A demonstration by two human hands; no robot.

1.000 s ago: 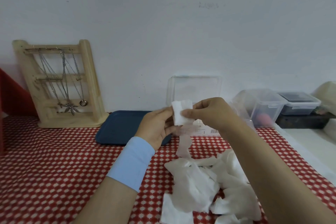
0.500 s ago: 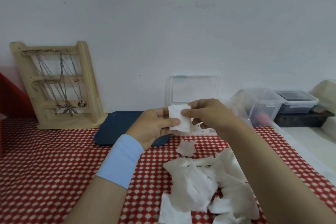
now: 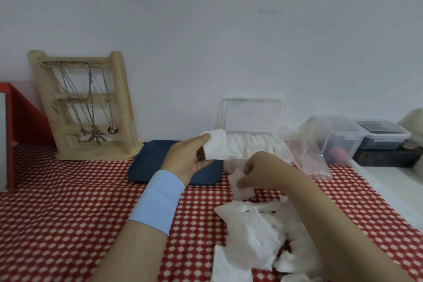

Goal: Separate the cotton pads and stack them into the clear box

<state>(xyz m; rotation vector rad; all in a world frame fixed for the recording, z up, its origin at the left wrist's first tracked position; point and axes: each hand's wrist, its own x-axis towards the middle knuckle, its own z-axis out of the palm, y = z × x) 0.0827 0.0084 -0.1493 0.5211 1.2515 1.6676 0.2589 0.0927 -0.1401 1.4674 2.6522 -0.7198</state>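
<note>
My left hand (image 3: 190, 159) holds a white cotton pad (image 3: 215, 145) up beside the left end of the clear box (image 3: 251, 119), whose lid stands open against the wall. A row of pads (image 3: 254, 146) stands inside the box. My right hand (image 3: 258, 170) is lower, on the checked cloth, pinching a thin pad (image 3: 241, 190) that lies just in front of the box. A loose pile of white pads (image 3: 258, 236) spreads over the cloth under my right forearm.
A blue tray (image 3: 151, 160) lies under my left hand. A wooden jewellery stand (image 3: 84, 107) with chains leans at the back left, a red frame (image 3: 13, 121) beyond it. A crumpled plastic bag (image 3: 306, 155) and lidded containers (image 3: 338, 137) sit right of the box.
The two hands have come apart. My left hand kept one pad and moved it toward the box; my right hand dropped to the cloth and took hold of the fallen thin pad.
</note>
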